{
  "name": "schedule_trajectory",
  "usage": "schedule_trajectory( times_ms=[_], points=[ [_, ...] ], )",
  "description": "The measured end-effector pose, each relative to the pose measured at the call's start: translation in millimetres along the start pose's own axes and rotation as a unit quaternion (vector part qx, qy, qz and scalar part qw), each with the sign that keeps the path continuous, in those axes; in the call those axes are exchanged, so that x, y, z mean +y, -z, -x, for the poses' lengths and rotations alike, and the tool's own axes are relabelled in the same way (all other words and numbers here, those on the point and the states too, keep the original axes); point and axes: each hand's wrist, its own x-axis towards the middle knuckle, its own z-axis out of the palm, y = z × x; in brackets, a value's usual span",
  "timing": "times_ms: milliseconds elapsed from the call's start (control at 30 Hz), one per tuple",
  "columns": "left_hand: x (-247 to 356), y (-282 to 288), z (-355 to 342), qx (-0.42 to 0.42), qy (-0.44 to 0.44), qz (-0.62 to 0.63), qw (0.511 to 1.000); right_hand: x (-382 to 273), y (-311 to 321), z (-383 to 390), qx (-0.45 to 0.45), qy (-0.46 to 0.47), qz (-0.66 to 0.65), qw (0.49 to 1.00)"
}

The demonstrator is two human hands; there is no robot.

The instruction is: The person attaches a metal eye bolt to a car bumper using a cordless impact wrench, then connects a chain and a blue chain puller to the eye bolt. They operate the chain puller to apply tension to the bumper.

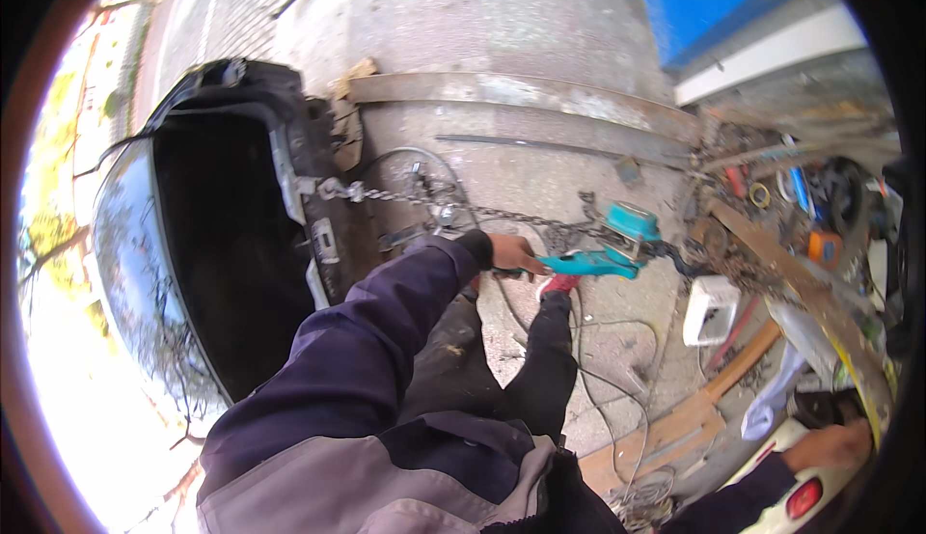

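My left hand (516, 253) is closed round the end of the teal handle of a lever chain hoist (632, 220). The handle (593, 263) points right, toward the hoist's body. A metal chain (516, 216) runs left from the hoist to the edge of a black-framed car body (307, 187), where a clamp or hook holds it. Far to the right, my right hand (830, 445) rests at the edge of a pale yellow vehicle (762, 510) with a red tail light (803, 498); its fingers are blurred.
Cables (617, 399) loop over the ground by my feet. A long metal beam (521, 93) and a thin dark bar (559, 148) lie beyond the chain. Mixed scrap, a white plastic frame (711, 310) and wooden boards (675, 428) crowd the right side.
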Motion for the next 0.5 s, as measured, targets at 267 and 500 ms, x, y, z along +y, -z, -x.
schedule_trajectory(
  times_ms=[267,500],
  points=[
    [54,-94,43,0.036,0.002,0.382,0.924,-225,-111,405,-0.512,-0.677,-0.388,0.359],
    [196,-241,-51,0.41,0.082,0.51,0.752,-163,-120,287,-0.615,-0.68,-0.362,0.168]
  ],
)
